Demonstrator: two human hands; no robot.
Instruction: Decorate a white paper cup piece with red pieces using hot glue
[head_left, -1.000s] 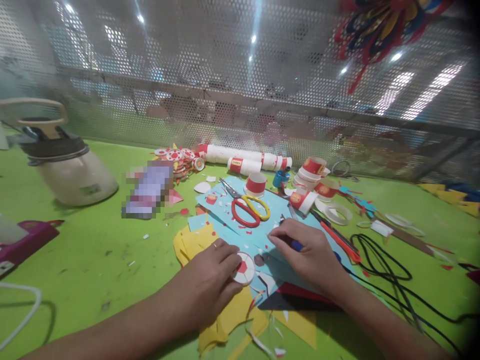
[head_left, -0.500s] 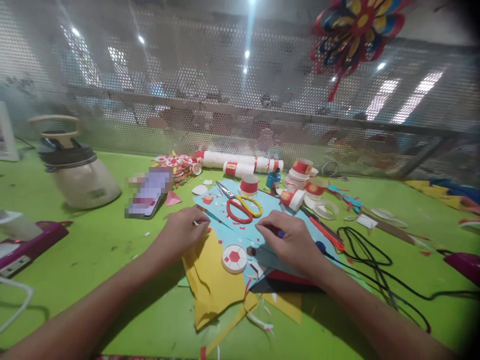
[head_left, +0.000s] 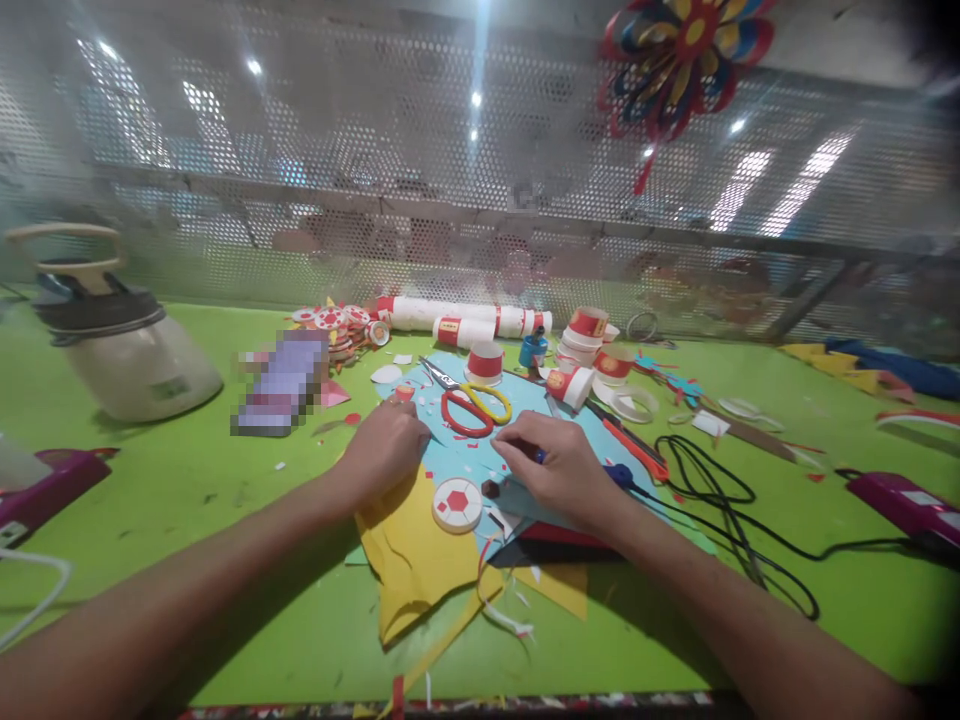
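My left hand [head_left: 384,447] is closed, fingers curled together, over the edges of the yellow paper [head_left: 420,580] and light blue paper [head_left: 465,455]. Thumb and forefinger of my right hand [head_left: 553,462] are pinched together above the blue sheet. Whatever either hand holds is hidden or too small to name. Between the hands, a white disc with red patches [head_left: 457,505] lies beside a small dark piece [head_left: 490,488]. Scissors with red and yellow handles [head_left: 476,408] lie just beyond. A blue corded tool [head_left: 619,476] shows partly behind my right hand; its body is mostly covered.
Red-and-white paper cups [head_left: 484,363], a blue bottle [head_left: 533,348] and a white paper tube [head_left: 450,314] stand or lie behind. At right are a red cutter [head_left: 634,448] and black cable [head_left: 731,520]. At left are a phone [head_left: 281,385] and a large jug [head_left: 139,350].
The view has shifted, so the table's things appear further left. My left hand has moved rightward over the paper and its fingers have curled in more. My right hand keeps its pinch.
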